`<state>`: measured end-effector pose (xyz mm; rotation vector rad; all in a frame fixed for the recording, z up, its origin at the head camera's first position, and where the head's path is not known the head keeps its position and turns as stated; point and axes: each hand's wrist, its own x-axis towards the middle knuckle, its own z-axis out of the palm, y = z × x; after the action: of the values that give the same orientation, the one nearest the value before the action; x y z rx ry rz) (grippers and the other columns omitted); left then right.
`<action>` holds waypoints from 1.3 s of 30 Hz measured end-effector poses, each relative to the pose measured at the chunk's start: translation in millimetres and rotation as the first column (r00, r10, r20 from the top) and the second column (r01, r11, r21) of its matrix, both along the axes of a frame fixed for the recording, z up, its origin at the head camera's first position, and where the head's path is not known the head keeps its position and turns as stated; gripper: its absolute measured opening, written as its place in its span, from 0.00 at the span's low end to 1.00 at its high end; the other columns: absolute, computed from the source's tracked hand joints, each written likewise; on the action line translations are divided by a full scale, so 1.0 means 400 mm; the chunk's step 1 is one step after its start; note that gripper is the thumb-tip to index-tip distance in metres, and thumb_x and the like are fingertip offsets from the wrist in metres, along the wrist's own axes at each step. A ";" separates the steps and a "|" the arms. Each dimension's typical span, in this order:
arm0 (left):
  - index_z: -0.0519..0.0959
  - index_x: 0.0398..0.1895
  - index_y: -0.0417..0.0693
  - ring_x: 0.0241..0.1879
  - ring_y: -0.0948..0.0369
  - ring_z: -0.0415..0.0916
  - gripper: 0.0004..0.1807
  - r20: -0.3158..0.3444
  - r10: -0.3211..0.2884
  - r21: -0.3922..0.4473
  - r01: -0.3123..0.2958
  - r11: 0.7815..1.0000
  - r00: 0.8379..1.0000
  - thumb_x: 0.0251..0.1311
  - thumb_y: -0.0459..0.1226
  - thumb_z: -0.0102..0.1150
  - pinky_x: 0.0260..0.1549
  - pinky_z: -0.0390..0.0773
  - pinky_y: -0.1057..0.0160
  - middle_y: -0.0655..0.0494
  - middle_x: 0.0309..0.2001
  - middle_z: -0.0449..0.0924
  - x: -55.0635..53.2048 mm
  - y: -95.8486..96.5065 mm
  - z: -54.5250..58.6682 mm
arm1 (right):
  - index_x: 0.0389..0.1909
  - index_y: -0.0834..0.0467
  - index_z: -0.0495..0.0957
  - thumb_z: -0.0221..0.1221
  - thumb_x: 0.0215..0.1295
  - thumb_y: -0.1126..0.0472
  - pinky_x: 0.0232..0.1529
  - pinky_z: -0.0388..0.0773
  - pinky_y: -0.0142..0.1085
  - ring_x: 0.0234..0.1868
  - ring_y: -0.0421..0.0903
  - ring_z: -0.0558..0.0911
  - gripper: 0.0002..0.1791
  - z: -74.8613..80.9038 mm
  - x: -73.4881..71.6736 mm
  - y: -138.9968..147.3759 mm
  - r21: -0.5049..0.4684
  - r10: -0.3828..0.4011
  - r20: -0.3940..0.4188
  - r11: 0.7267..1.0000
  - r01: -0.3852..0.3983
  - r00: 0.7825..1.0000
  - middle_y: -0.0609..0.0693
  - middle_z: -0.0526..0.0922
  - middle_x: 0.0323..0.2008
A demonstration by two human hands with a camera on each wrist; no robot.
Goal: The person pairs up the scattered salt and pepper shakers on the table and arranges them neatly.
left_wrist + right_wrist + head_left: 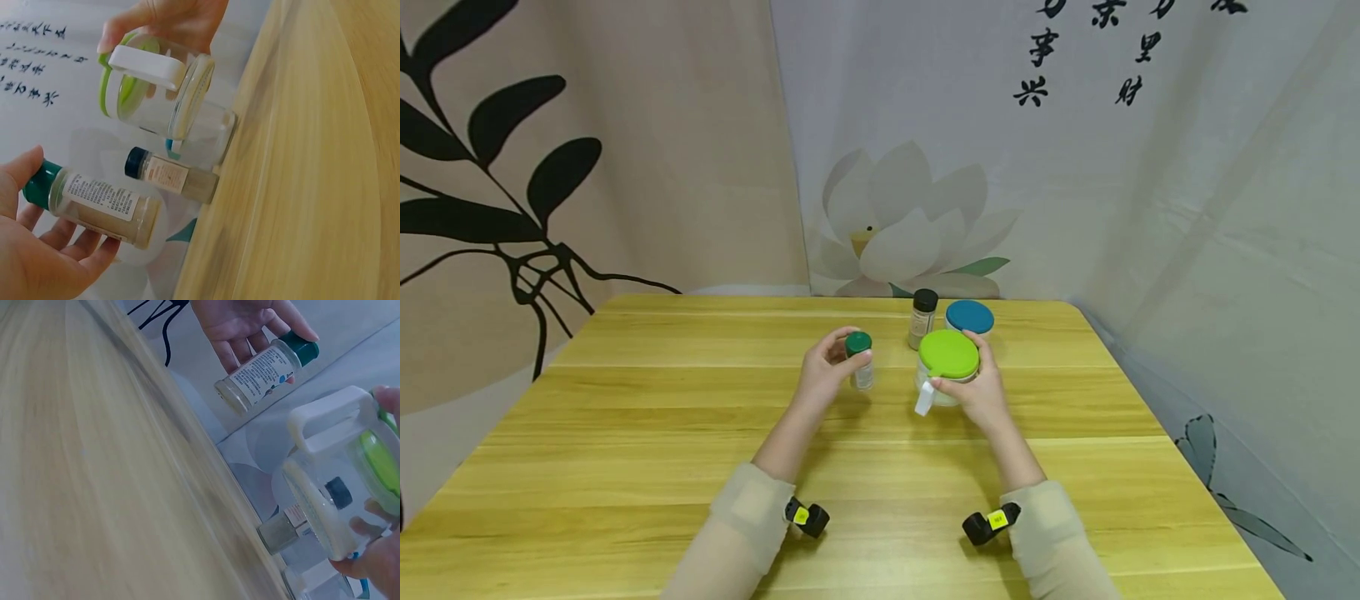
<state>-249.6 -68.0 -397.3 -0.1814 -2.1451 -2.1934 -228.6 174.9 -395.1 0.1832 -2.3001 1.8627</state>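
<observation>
My left hand grips a small clear spice bottle by its green cap, thumb on one side and fingers on the other. Its printed label and brownish contents show in the left wrist view, where the bottle hangs above the table. To the right, my right hand holds a clear jar around its lime-green lid. A white handle stands out from the jar's side, and pale contents lie at its bottom. Both wrist views show this jar off the tabletop.
Behind the lifted jar, a black-capped spice bottle and a blue-lidded jar stand near the back edge of the wooden table. A printed cloth hangs behind the table. The green-lidded jar partly covers the blue-lidded one.
</observation>
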 end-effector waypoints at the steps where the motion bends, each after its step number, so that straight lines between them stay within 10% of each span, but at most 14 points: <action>1: 0.75 0.57 0.47 0.47 0.55 0.71 0.24 0.004 -0.001 -0.003 0.001 1.000 1.000 0.57 0.39 0.68 0.49 0.71 0.57 0.51 0.45 0.76 0.001 -0.005 0.001 | 0.71 0.61 0.54 0.71 0.46 0.71 0.62 0.59 0.54 0.61 0.61 0.65 0.51 0.009 0.007 -0.006 0.002 0.003 -0.003 1.000 -0.003 1.000 0.65 0.62 0.65; 21: 0.73 0.59 0.47 0.48 0.54 0.71 0.26 0.016 -0.009 -0.029 0.009 1.000 1.000 0.58 0.40 0.67 0.51 0.70 0.55 0.50 0.46 0.75 0.033 -0.083 0.002 | 0.70 0.57 0.55 0.72 0.44 0.70 0.58 0.64 0.51 0.58 0.59 0.68 0.52 -0.065 -0.030 -0.041 -0.033 0.086 -0.046 0.996 -0.087 0.995 0.62 0.66 0.61; 39: 0.72 0.59 0.46 0.49 0.53 0.72 0.27 0.038 -0.013 -0.037 0.015 0.999 0.999 0.58 0.41 0.67 0.53 0.69 0.54 0.49 0.48 0.75 0.066 -0.142 -0.004 | 0.71 0.64 0.53 0.70 0.43 0.73 0.59 0.66 0.50 0.59 0.60 0.69 0.53 -0.005 0.017 -0.093 -0.062 0.226 -0.037 0.972 -0.228 0.973 0.65 0.67 0.62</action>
<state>-223.4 -124.9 -398.9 -0.1594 -2.2126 -2.1822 -221.9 137.7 -397.3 0.4809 -2.2763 2.0232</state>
